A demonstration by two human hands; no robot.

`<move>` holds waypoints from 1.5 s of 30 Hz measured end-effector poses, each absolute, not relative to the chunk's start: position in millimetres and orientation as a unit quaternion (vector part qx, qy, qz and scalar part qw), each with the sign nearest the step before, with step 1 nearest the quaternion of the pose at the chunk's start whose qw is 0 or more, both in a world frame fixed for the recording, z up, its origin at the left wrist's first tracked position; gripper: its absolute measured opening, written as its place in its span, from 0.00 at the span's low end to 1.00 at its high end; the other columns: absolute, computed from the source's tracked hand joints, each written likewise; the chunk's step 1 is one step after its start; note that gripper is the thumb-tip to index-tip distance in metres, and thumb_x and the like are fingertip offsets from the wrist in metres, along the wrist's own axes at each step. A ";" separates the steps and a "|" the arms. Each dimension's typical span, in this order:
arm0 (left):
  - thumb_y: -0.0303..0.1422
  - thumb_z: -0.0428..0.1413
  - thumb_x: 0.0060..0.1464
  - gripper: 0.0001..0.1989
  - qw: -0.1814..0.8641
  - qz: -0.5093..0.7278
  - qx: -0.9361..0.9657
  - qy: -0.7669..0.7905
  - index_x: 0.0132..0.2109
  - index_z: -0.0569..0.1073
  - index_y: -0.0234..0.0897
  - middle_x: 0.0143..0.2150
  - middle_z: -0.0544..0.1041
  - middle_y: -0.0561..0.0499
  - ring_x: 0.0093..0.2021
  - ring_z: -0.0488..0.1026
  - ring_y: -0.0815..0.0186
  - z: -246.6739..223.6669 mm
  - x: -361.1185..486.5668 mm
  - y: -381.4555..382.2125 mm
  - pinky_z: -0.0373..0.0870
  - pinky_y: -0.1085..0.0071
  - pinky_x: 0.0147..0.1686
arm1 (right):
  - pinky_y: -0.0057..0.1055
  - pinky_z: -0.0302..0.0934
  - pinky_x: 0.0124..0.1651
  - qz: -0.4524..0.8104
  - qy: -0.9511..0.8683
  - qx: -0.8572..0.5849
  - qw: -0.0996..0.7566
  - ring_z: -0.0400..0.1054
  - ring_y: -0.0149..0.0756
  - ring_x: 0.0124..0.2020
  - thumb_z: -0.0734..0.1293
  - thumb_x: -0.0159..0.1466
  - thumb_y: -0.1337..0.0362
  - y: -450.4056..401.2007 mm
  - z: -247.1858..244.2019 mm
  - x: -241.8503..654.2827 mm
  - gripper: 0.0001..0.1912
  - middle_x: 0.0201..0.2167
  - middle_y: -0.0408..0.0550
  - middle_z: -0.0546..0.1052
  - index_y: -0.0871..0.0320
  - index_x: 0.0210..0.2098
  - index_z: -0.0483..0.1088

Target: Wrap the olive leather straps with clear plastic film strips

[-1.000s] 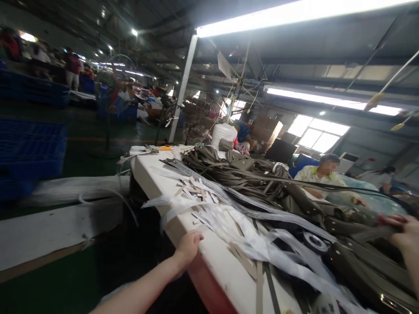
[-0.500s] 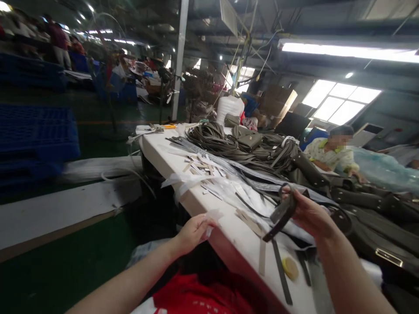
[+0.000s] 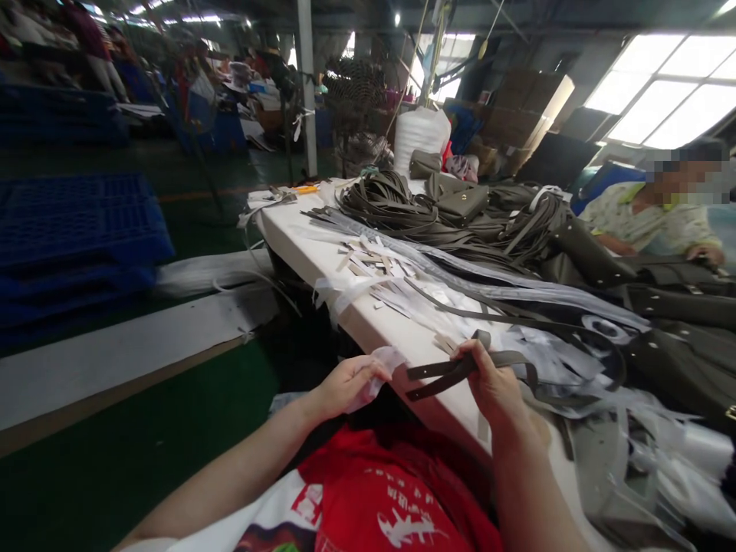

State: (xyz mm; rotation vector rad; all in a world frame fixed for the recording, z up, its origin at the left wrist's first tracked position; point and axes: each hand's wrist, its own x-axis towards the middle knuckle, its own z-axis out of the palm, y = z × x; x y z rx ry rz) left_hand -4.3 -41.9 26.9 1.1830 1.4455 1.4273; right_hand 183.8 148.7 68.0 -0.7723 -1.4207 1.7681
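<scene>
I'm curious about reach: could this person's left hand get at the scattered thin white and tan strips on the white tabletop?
Probably yes: the strips lie ahead of the left hand with nothing tall between, though that hand holds thin, translucent white film.

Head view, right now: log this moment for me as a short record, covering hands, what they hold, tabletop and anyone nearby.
Left hand: pinching thin whitish film
Right hand: gripping a dark strap, two ends pointing toward the left hand
Hands: apart, by the near edge of the white table
Mid-table: loose pale strips
Behind strips: heap of dark straps
Right side: dark studded pieces, white roll
Nearby: person in a patterned top, across the table
</scene>
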 end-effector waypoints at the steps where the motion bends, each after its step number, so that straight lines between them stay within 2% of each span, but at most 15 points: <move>1: 0.48 0.47 0.65 0.25 0.390 0.560 0.461 0.568 0.40 0.79 0.31 0.41 0.79 0.42 0.46 0.74 0.58 25.6 -5.0 -42.0 0.65 0.64 0.52 | 0.31 0.62 0.34 0.673 -0.561 -0.317 0.364 0.67 0.34 0.29 0.72 0.56 0.45 149.2 65.7 184.4 0.20 0.25 0.44 0.74 0.57 0.28 0.76; 6: 0.49 0.48 0.64 0.26 0.405 0.565 0.455 0.556 0.40 0.79 0.30 0.41 0.79 0.41 0.44 0.74 0.58 25.3 -4.5 -41.0 0.66 0.63 0.49 | 0.31 0.59 0.32 0.635 -0.588 -0.342 0.365 0.63 0.33 0.26 0.71 0.56 0.44 149.1 58.9 185.9 0.22 0.20 0.42 0.70 0.58 0.29 0.77; 10: 0.51 0.48 0.63 0.27 0.420 0.555 0.467 0.546 0.39 0.79 0.31 0.40 0.78 0.42 0.43 0.73 0.58 27.3 -2.4 -40.1 0.66 0.64 0.47 | 0.28 0.54 0.25 0.666 -0.566 -0.329 0.357 0.61 0.30 0.22 0.72 0.56 0.45 149.1 59.8 185.8 0.21 0.16 0.41 0.68 0.59 0.32 0.78; 12: 0.51 0.49 0.62 0.26 0.433 0.554 0.467 0.536 0.39 0.79 0.31 0.40 0.78 0.42 0.42 0.73 0.59 25.8 -1.5 -40.4 0.65 0.65 0.47 | 0.26 0.51 0.22 0.671 -0.557 -0.332 0.360 0.60 0.28 0.20 0.73 0.55 0.47 149.4 61.9 186.1 0.20 0.17 0.40 0.70 0.58 0.36 0.78; 14: 0.51 0.50 0.62 0.26 0.462 0.558 0.449 0.523 0.39 0.79 0.31 0.37 0.78 0.44 0.38 0.72 0.62 23.2 -0.5 -41.4 0.66 0.67 0.43 | 0.24 0.50 0.21 0.673 -0.542 -0.337 0.374 0.61 0.27 0.20 0.75 0.54 0.50 149.7 64.8 186.0 0.19 0.20 0.41 0.72 0.58 0.37 0.76; 17: 0.53 0.51 0.60 0.27 0.510 0.571 0.412 0.494 0.40 0.79 0.30 0.35 0.77 0.44 0.32 0.70 0.66 21.3 0.8 -44.4 0.66 0.71 0.35 | 0.23 0.48 0.19 0.674 -0.512 -0.330 0.418 0.62 0.27 0.19 0.77 0.51 0.51 150.2 69.5 184.1 0.20 0.22 0.43 0.75 0.59 0.34 0.74; 19: 0.53 0.51 0.59 0.28 0.523 0.575 0.407 0.480 0.40 0.79 0.30 0.35 0.76 0.43 0.32 0.70 0.66 22.8 0.8 -46.8 0.67 0.71 0.35 | 0.22 0.47 0.17 0.670 -0.495 -0.322 0.449 0.59 0.23 0.16 0.77 0.50 0.51 151.0 72.1 182.5 0.20 0.22 0.44 0.76 0.59 0.33 0.73; 22: 0.53 0.52 0.59 0.28 0.529 0.571 0.416 0.469 0.38 0.80 0.29 0.35 0.76 0.43 0.34 0.71 0.64 25.4 -1.6 -50.0 0.68 0.69 0.38 | 0.22 0.49 0.17 0.663 -0.483 -0.316 0.477 0.55 0.20 0.14 0.77 0.51 0.51 153.2 74.4 182.2 0.20 0.22 0.44 0.77 0.59 0.33 0.72; 27: 0.50 0.52 0.61 0.25 0.548 0.568 0.417 0.452 0.39 0.80 0.31 0.38 0.77 0.43 0.37 0.73 0.63 21.6 -9.2 -54.9 0.69 0.69 0.40 | 0.22 0.53 0.19 0.658 -0.476 -0.326 0.483 0.55 0.20 0.14 0.76 0.53 0.50 158.3 74.7 185.7 0.21 0.23 0.43 0.77 0.59 0.35 0.72; 33: 0.48 0.52 0.62 0.24 0.578 0.533 0.426 0.447 0.39 0.80 0.29 0.40 0.78 0.41 0.38 0.74 0.62 28.8 -11.5 -59.1 0.70 0.68 0.41 | 0.21 0.52 0.18 0.663 -0.454 -0.331 0.495 0.56 0.19 0.14 0.77 0.52 0.51 160.6 74.0 184.8 0.20 0.23 0.44 0.78 0.60 0.34 0.73; 38: 0.47 0.50 0.63 0.24 0.585 0.520 0.452 0.428 0.38 0.81 0.31 0.38 0.78 0.42 0.38 0.73 0.62 34.1 -11.5 -62.0 0.70 0.66 0.44 | 0.22 0.54 0.19 0.662 -0.467 -0.330 0.485 0.56 0.20 0.14 0.77 0.52 0.51 160.3 72.0 185.0 0.21 0.23 0.43 0.78 0.59 0.34 0.73; 45: 0.50 0.52 0.61 0.25 0.606 0.533 0.411 0.424 0.37 0.81 0.31 0.37 0.78 0.42 0.36 0.73 0.63 30.8 -12.2 -63.5 0.70 0.68 0.41 | 0.24 0.58 0.21 0.668 -0.462 -0.323 0.486 0.56 0.20 0.14 0.77 0.52 0.50 162.1 69.1 189.4 0.20 0.22 0.40 0.76 0.58 0.34 0.72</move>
